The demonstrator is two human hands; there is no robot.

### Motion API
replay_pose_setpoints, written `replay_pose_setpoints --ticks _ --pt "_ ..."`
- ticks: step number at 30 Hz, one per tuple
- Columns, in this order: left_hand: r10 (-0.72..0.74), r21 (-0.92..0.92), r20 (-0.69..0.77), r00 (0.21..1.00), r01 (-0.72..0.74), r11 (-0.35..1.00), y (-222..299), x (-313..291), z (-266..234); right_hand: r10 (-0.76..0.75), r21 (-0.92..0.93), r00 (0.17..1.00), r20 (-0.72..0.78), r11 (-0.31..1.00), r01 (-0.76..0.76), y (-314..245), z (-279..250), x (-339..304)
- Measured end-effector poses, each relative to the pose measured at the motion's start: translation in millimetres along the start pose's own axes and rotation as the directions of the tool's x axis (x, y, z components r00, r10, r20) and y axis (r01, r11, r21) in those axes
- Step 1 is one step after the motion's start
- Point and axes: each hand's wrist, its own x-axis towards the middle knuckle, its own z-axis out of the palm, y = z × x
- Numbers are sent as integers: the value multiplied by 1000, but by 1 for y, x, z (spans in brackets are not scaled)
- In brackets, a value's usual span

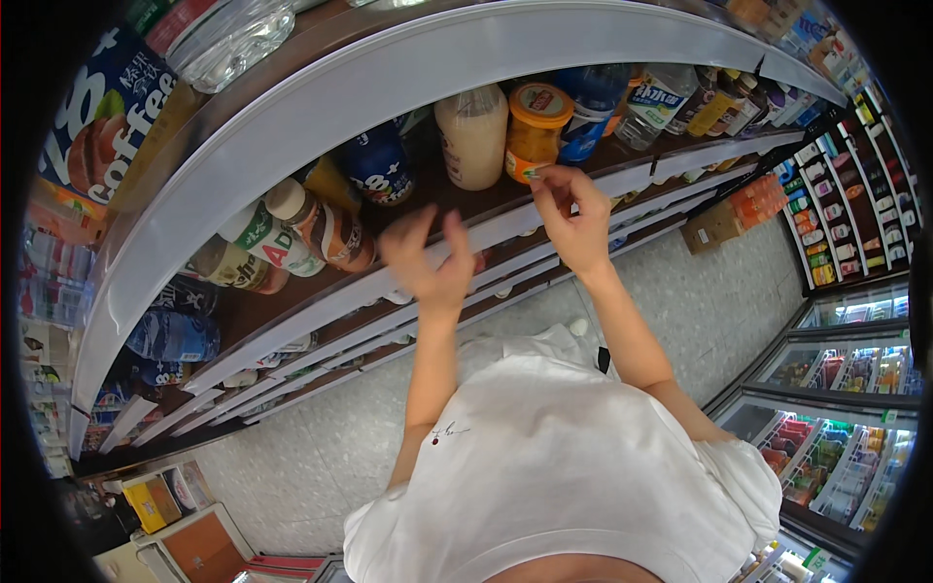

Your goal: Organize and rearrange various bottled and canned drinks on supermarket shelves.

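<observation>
My right hand [575, 219] is at the shelf's front edge, thumb and forefinger pinched together just below a glass jar [532, 144] with an orange lid and yellow-orange contents. Whatever may be between those fingertips is too small to make out. To its left, my left hand [428, 260] hovers before the same shelf, smeared by motion, its fingers apart and nothing visible in them. A bottle of cream-coloured drink [473, 138] stands upright beside the jar. Farther left are a dark blue can [380, 169] and a brown-and-white bottle [323, 227].
A white-edged upper shelf [408, 63] arches above my hands, carrying a large clear bottle [233, 44]. Blue [588, 112] and clear [655, 105] bottles stand right of the jar. A cardboard box [712, 229] sits on the grey floor [641, 267]. Glass-fronted fridges [816, 418] line the right.
</observation>
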Motion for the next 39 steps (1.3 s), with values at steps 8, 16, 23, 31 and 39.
replay_pose_setpoints --ticks 8,16,23,31,39 --pt "-350 145 -338 873 416 898 -31 11 -59 11 57 998 69 998 -15 -5 4 -5" --pt "-535 150 75 842 521 840 -31 10 -61 28 85 984 175 995 -43 -11 10 -10" --pt "-455 -68 324 830 500 864 -14 14 -31 13 115 985 170 993 -33 -16 12 -13" --pt "-430 93 274 860 422 902 8 12 0 51 79 987 154 995 -64 -12 1 -12" --pt "-447 -104 212 869 475 874 3 9 5 74 46 971 228 995 -86 -15 4 -13"
